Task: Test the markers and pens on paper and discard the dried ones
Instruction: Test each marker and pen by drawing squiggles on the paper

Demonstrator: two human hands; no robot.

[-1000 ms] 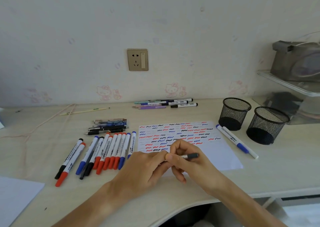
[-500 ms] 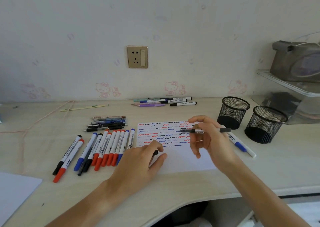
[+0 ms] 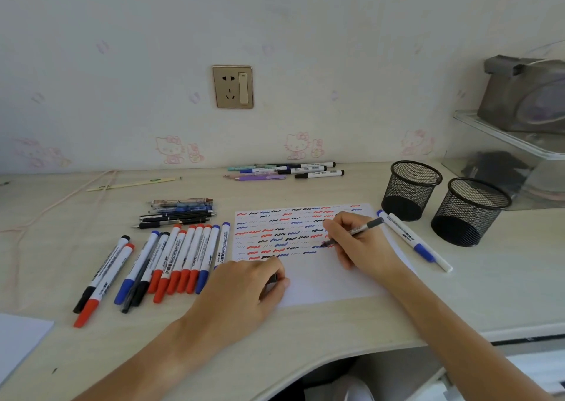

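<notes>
A white sheet of paper (image 3: 324, 284) lies on the desk, its upper part covered with red, blue and black squiggles. My right hand (image 3: 360, 244) grips a dark pen (image 3: 357, 231) in a writing hold, tip down on the paper among the lower squiggles. My left hand (image 3: 244, 290) rests on the paper's lower left corner and pinches a small dark pen cap (image 3: 273, 279). A row of whiteboard markers (image 3: 171, 260) with red, blue and black caps lies left of the paper.
A bundle of thin pens (image 3: 180, 214) lies behind the markers and more pens (image 3: 287, 170) sit by the wall. Two black mesh cups (image 3: 411, 186) (image 3: 470, 211) stand at the right, with two blue markers (image 3: 412, 238) beside the paper. Another paper sheet (image 3: 18, 339) is at the left edge.
My right hand pulled the pen out of its cap, carried it up over the paper, then lowered its tip onto the sheet. My left hand settled on the paper's corner with the cap.
</notes>
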